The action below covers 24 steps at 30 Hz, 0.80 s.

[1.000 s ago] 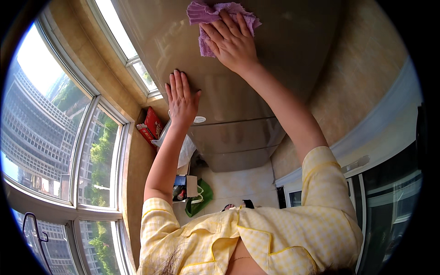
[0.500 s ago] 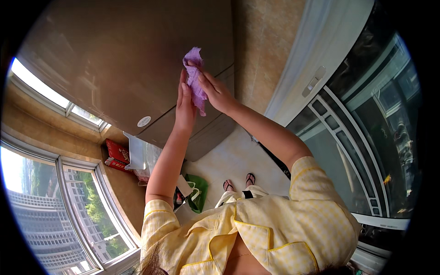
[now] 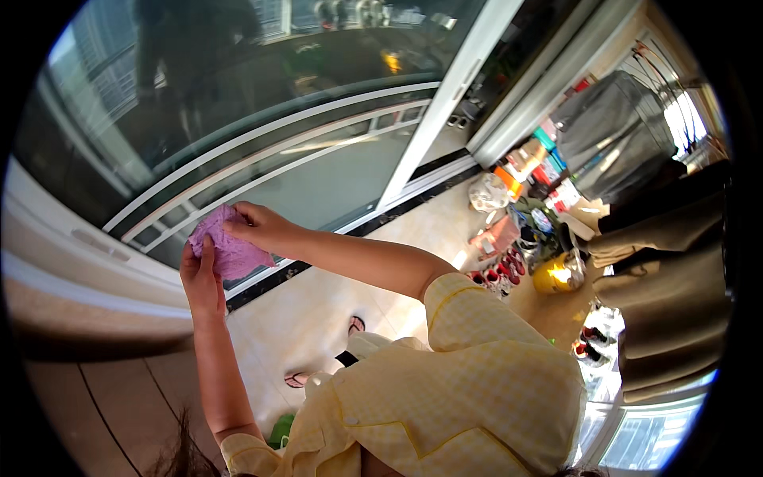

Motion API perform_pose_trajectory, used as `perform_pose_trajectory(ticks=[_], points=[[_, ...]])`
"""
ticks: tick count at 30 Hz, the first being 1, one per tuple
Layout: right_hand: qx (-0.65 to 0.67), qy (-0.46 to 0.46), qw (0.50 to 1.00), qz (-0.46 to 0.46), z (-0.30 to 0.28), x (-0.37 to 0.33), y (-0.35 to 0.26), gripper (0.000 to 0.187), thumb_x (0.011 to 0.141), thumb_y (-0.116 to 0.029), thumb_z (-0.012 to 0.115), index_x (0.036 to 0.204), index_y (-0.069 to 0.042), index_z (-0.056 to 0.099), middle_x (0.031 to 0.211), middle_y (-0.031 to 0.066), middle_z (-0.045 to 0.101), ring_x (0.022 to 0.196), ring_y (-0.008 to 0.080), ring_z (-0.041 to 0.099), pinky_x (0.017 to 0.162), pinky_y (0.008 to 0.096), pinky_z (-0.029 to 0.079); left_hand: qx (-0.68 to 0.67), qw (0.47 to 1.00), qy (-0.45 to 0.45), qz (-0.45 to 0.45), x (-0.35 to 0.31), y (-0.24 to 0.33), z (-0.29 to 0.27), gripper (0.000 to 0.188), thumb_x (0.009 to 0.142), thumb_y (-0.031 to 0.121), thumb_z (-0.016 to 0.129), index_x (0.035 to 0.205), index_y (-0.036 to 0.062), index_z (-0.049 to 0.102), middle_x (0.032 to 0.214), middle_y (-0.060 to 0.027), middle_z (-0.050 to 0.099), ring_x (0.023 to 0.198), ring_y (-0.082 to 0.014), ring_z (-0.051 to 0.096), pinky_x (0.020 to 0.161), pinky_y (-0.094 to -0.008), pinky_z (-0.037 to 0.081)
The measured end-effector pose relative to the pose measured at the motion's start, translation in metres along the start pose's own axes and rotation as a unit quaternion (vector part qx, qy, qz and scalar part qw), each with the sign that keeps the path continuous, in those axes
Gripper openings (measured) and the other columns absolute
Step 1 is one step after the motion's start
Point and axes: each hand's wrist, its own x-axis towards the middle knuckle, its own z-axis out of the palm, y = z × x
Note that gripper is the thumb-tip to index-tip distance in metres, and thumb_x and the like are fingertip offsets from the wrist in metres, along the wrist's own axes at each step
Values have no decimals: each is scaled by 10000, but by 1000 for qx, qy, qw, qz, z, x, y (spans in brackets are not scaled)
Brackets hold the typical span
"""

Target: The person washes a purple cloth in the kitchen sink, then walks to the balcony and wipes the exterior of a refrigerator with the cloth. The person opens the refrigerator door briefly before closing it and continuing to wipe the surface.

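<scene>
A crumpled purple cloth [image 3: 236,253] is stretched between my two hands, in front of the glass sliding door [image 3: 318,179]. My left hand [image 3: 202,274] pinches its left edge, thumb on the near side. At its upper right, my right hand [image 3: 258,228] grips the cloth between thumb and fingers. The cloth hangs partly spread, its lower right corner loose. Whether it touches the glass, I cannot tell.
The white door frame [image 3: 433,103] slants up at the middle, with a dark sill below. To the right lie shoes [image 3: 502,274], a yellow bucket-like container [image 3: 559,274] and piled boxes. Dark clothes [image 3: 675,270] hang at the far right. A green bag [image 3: 281,429] lies near my feet.
My body and view have turned right, from the brown panelled surface to the glass door. The cloth, bunched between my hands before, is now spread wider between them.
</scene>
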Motion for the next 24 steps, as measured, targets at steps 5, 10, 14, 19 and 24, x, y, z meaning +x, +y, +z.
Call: perform_pose_trajectory(ticks=[5, 10, 14, 19, 24], points=[[-145, 214, 966, -16, -191, -103, -14, 218, 885, -192, 564, 955, 15, 563, 851, 37, 595, 745, 83, 535, 643, 235, 445, -51, 979, -141, -136, 24, -117, 160, 195, 893, 101, 545, 1059, 0, 540, 995, -59, 601, 884, -108, 575, 788, -250, 469], [-155, 376, 910, 82, -290, -180, -30, 184, 891, -177, 555, 944, -1, 567, 781, 0, 582, 673, 56, 513, 589, 206, 434, -41, 938, -259, -226, 45, -203, 277, 233, 883, 133, 568, 1053, -24, 544, 981, -82, 607, 870, -120, 580, 783, -246, 465], [-90, 467, 877, 69, -368, -227, -14, 169, 900, -195, 548, 928, -30, 571, 761, -20, 563, 650, 43, 495, 589, 194, 434, -16, 898, -321, -301, 55, -243, 363, 232, 894, 171, 553, 1030, -16, 550, 926, -57, 611, 788, -106, 589, 699, -243, 482], [-53, 539, 840, 4, -451, -248, -36, 180, 904, -229, 544, 928, -53, 570, 764, -37, 551, 636, 34, 478, 583, 178, 413, -18, 862, -390, -323, 88, -287, 461, 248, 903, 195, 543, 1037, -14, 538, 922, -55, 602, 798, -97, 583, 700, -230, 474], [-70, 614, 786, 25, -525, -261, -55, 185, 913, -238, 522, 934, -62, 576, 744, -48, 546, 632, 29, 466, 569, 181, 400, -26, 819, -451, -352, 119, -326, 557, 245, 907, 189, 533, 1052, -9, 530, 930, -47, 599, 812, -99, 584, 723, -230, 471]])
